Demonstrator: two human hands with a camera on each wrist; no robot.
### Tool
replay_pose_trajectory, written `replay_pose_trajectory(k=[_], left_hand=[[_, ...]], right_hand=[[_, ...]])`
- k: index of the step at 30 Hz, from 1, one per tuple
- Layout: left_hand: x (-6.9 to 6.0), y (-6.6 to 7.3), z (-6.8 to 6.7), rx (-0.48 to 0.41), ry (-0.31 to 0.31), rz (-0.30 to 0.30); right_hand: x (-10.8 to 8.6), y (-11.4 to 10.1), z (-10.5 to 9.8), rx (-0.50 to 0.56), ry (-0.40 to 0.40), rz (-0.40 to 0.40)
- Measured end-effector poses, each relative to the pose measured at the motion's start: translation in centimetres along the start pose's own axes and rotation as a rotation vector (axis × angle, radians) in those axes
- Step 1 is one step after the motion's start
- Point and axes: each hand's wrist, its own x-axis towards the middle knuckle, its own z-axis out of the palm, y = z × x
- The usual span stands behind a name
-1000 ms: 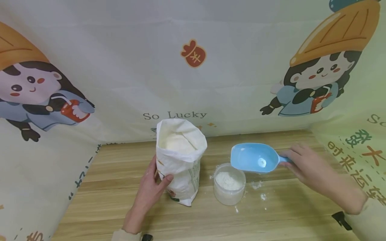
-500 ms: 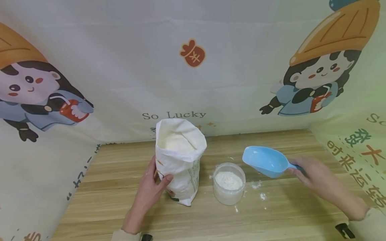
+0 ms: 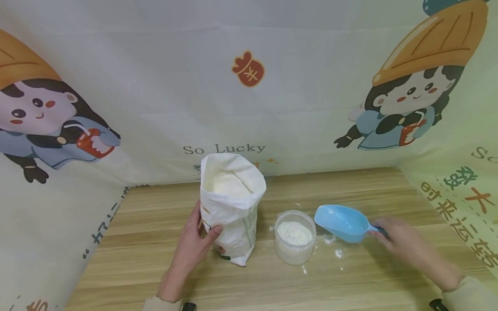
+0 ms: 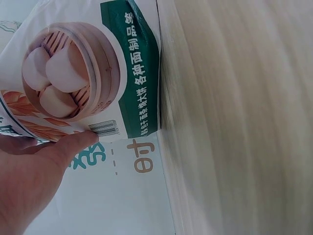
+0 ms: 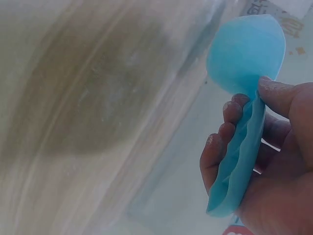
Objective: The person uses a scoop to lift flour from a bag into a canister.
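An upright white flour bag (image 3: 233, 222) with an open top stands on the table, pale powder showing inside. My left hand (image 3: 192, 246) holds its left side, thumb across the front; the far fingers are mostly hidden behind it. Steamed buns are printed on the bag's side (image 4: 73, 73) in the left wrist view. To the right stands a clear round jar (image 3: 294, 255) holding white flour (image 3: 294, 233). My right hand (image 3: 402, 246) grips the handle of a light blue scoop (image 3: 344, 223), fingers curled round it in the right wrist view. The scoop's bowl looks bare, just right of the jar.
Smears of white powder (image 3: 339, 253) lie on the wood-grain table (image 3: 330, 280) around the jar. A printed cloth (image 3: 311, 108) hangs behind and on both sides, enclosing the tabletop.
My right hand has drawn the scoop rightward from above the jar's rim, tilted it, then lowered it beside the jar. The left hand and the bag have stayed in place.
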Motion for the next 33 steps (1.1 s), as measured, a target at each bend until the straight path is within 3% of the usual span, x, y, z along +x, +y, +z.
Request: replay_pose_trajectory(k=[12, 33], left_hand=[[-0.1, -0.1, 0.0, 0.016, -0.001, 0.000], [0.0, -0.1, -0.2, 0.034, -0.014, -0.003]], right_hand=[[-0.2, -0.6, 1.1, 0.046, -0.025, 0.034], [-0.5, -2.4, 1.6, -0.007, -0.092, 0.119]])
